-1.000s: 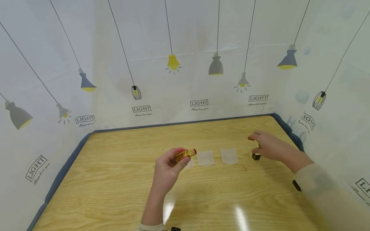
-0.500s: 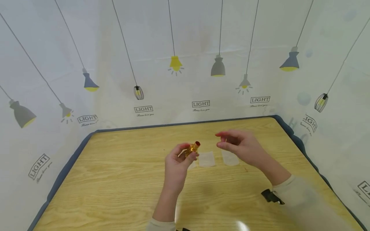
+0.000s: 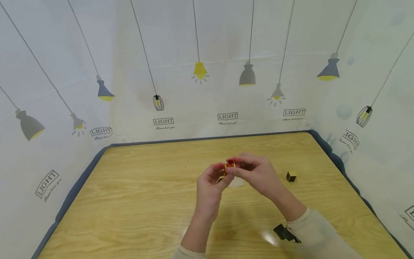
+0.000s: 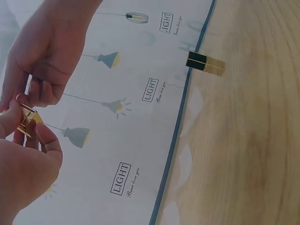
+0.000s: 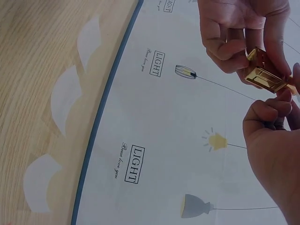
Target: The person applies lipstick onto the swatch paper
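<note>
Both hands meet over the table around a gold lipstick tube (image 3: pixel 230 165) with a red tip. My left hand (image 3: pixel 208 196) grips the squarish gold base, which shows well in the right wrist view as a gold case (image 5: pixel 265 75). From the right, my right hand (image 3: pixel 262 176) pinches the narrower upper end between thumb and fingers. Fingers cover much of the tube in every view. A black and gold cap (image 3: pixel 291 176) stands on the table to the right of the hands; the left wrist view shows the same cap (image 4: pixel 197 60).
Several white paper pieces lie in a row on the wooden table (image 3: pixel 145 194), including one paper piece (image 5: pixel 66 101); the hands hide most of them in the head view. A pale wall covering (image 3: pixel 178 90) printed with lamps rises behind the table's blue edge. A black device (image 3: pixel 286 233) sits at the right cuff.
My right hand has moved left from beside the cap to the lipstick and now pinches it. The left hand has shifted right and turned the tube more upright.
</note>
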A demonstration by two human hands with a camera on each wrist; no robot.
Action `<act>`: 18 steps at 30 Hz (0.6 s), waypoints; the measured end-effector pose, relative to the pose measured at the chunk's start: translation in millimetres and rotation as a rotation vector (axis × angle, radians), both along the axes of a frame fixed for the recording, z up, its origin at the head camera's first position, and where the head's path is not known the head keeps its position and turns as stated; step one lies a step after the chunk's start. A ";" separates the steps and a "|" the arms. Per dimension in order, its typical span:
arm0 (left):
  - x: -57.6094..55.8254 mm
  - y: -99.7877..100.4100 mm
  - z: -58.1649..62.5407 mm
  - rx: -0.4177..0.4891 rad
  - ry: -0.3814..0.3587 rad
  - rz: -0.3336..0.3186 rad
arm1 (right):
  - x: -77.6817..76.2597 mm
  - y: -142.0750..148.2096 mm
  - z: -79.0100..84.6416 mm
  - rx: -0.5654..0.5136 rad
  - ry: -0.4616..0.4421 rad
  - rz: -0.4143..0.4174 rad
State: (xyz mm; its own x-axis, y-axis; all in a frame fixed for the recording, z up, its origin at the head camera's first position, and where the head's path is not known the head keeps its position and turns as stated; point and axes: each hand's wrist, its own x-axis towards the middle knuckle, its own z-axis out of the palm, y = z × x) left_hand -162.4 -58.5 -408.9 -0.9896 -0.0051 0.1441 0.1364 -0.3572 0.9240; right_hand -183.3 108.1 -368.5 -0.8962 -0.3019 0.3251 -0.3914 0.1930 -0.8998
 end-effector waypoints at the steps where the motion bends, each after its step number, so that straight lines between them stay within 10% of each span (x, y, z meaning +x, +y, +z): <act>1: 0.2 0.2 0.8 0.005 0.000 -0.006 | -0.3 0.0 0.6 -0.001 -0.003 -0.006; 18: -0.8 -16.0 9.4 -0.107 0.024 -0.119 | -6.4 1.0 3.3 -0.008 0.216 0.108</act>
